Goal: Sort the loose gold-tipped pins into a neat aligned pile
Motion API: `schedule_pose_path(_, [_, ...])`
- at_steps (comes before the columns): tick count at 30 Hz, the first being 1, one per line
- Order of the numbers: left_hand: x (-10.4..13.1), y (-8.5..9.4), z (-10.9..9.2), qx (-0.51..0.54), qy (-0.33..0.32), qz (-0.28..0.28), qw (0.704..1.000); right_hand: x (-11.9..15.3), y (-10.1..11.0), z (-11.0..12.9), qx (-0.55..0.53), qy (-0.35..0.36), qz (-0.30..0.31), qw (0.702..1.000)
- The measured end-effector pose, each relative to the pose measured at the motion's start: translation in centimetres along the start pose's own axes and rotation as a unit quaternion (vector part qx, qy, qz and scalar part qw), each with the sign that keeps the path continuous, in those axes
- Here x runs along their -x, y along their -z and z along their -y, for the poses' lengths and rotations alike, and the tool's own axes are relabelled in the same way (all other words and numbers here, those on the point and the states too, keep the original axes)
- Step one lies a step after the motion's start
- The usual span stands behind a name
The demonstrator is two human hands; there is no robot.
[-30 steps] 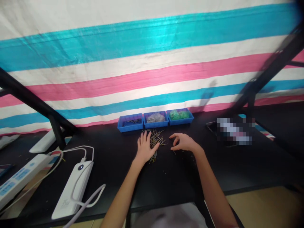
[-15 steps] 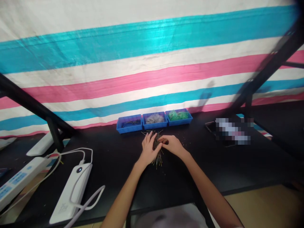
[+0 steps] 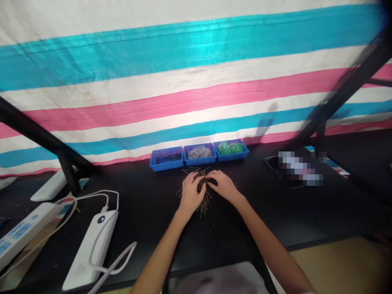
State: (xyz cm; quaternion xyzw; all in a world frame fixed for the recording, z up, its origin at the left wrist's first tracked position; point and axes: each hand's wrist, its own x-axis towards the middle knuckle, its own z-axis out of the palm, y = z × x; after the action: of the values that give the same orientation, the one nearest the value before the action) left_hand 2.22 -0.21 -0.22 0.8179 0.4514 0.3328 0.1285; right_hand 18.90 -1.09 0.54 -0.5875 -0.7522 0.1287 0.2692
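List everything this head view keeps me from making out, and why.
What the left hand and right hand grip, if anything: head view, hidden by the hands themselves.
Tips of the thin rods: head view, too small.
Dark flat item at right: head view, mostly pixelated.
Power strip, near end: head view, cut by the left edge.

Seemingly a workshop — thin rods, blue bins, black worktop.

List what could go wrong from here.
The rods lie crisscrossed beneath the left hand and by the right hand; some might scatter or perhaps prick a finger. The cable loops over the power bank near the front of the table; a snag could drag both off.
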Motion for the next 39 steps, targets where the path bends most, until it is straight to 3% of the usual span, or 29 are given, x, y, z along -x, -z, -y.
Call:
schedule_pose_path(11, [-0.1, 0.3, -0.1, 0.008, 0.017, -0.012, 1.0, 0.0, 0.2, 0.2, 0.022, -0.025, -0.008, 0.999])
schedule_pose_path(31, [-0.1, -0.3, 0.5, 0.04, 0.024, 0.031, 0.998, 0.0, 0.9, 0.7, -0.012, -0.04, -0.009, 0.999])
schedule_pose_path(39, [-0.1, -0.5, 0.8, 0.06, 0.024, 0.021, 0.998, -0.1, 0.5, 1.1, -0.142, -0.035, -0.04, 0.988])
